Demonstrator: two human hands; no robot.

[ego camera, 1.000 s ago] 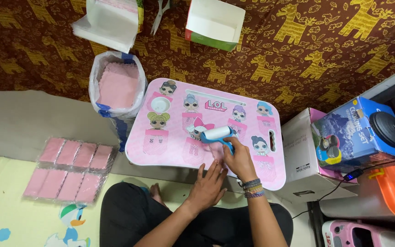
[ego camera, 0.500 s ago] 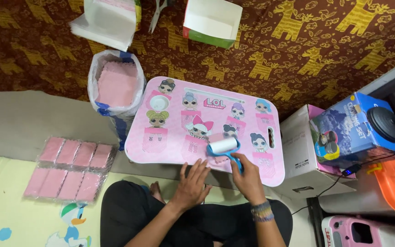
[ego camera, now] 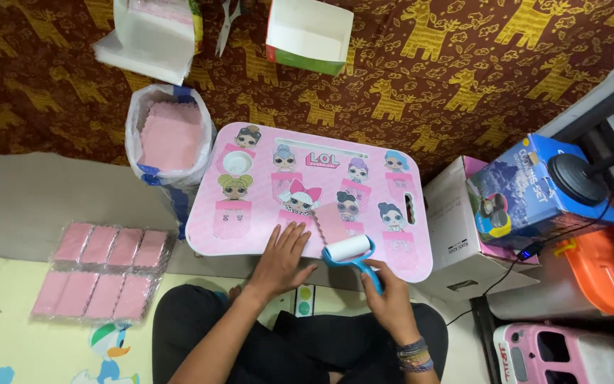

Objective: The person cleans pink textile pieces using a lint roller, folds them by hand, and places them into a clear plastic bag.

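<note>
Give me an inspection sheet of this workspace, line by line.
Surface: pink lap table printed with cartoon dolls, set on the floor.
Job's things: lint roller with a blue handle, lying near the table's front edge; small pink sheet flat beside it.
Clutter: plastic bag of pink sheets; wrapped packs of pink pads; two open cartons.
Grips: left hand flat on the table beside the sheet; right hand around the roller handle.
Cables: black cable running down by the white box.
Surroundings: brown cloth with yellow animals; blue box; orange tub.
</note>
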